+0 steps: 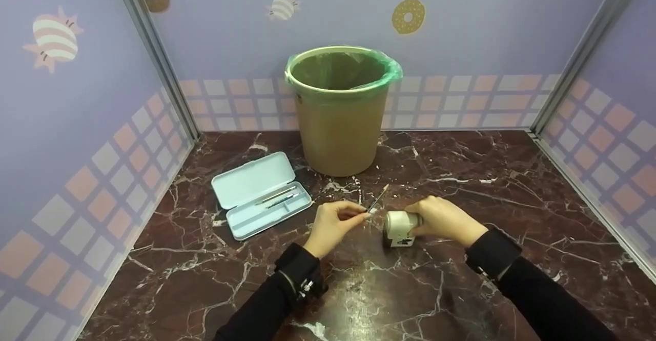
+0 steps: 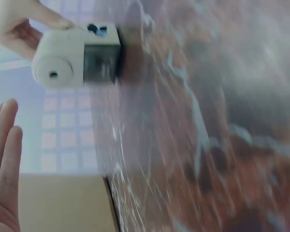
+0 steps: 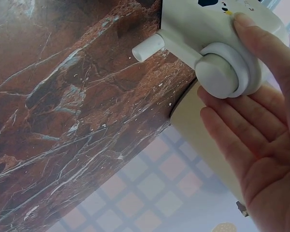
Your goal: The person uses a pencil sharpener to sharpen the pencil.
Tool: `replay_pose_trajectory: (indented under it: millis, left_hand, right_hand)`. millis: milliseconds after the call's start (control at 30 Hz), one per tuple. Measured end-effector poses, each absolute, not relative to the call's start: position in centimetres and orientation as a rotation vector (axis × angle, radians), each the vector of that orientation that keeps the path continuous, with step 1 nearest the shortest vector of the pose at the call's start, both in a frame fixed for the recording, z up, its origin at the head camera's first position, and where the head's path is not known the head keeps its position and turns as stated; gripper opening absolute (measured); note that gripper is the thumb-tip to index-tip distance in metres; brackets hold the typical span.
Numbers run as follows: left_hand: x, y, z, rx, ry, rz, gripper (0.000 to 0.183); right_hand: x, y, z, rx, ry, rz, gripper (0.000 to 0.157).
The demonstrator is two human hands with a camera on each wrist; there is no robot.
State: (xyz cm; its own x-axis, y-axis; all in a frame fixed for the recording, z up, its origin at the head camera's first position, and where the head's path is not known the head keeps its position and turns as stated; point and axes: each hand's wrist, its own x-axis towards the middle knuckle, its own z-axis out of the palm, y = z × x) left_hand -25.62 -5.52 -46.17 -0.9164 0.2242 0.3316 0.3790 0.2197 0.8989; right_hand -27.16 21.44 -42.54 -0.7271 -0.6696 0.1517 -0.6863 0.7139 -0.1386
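Observation:
My left hand (image 1: 330, 225) pinches a thin pencil (image 1: 378, 200) between thumb and fingers, its light tip angled up and away over the table. Just to the right, my right hand (image 1: 443, 220) grips a white crank pencil sharpener (image 1: 400, 228), thumb on one side and fingers on the other. The sharpener's round front with a small hole (image 2: 53, 74) shows in the left wrist view, above a dark see-through shavings drawer (image 2: 100, 64). In the right wrist view its crank handle (image 3: 147, 47) sticks out. Pencil and sharpener are apart.
A light blue pencil case (image 1: 253, 179) lies open on the left, with several pencils or pens (image 1: 281, 197) inside. Behind stands a tan bin (image 1: 341, 136) with a green liner. Small pale bits dot the dark marbled table (image 1: 461, 289). Patterned walls enclose it.

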Motion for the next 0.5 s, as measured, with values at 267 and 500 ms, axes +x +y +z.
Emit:
replay_pose_trajectory:
  millis: [267, 500]
  left_hand:
    - [-25.2, -3.8, -45.9, -0.497, -2.174, -2.090, 0.025]
    - [-25.1, -2.9, -46.1, -0.441, -2.135, -2.184, 0.022]
  right_hand:
    - [-27.1, 21.5, -42.7, 1.135, -2.801, 0.246, 0.029]
    - [-27.1, 21.6, -43.1, 1.098, -2.803, 0.355, 0.028]
